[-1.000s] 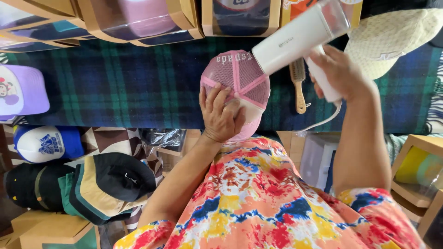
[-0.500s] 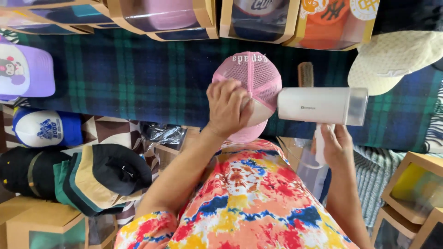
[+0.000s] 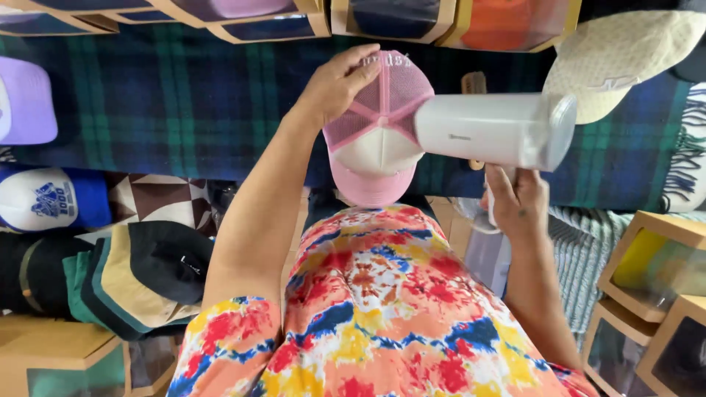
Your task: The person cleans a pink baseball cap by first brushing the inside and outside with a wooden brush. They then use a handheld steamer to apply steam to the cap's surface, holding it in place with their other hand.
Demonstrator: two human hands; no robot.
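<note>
The pink cap (image 3: 379, 129) has see-through net cloth at the back and a soft, matt cream front panel. The white steamer (image 3: 494, 130) is smooth plastic with a dull shine. The dark checked blanket (image 3: 169, 103) looks woolly and matt. The cream hat (image 3: 618, 55) is rough, dotted cloth. The boxes (image 3: 647, 265) are brown card with shiny clear windows. The shirt (image 3: 382, 316) is soft, bright cloth.

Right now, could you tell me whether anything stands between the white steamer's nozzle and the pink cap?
Nothing visible does: the steamer in the right hand points straight at the cap, which the left hand holds from above.
</note>
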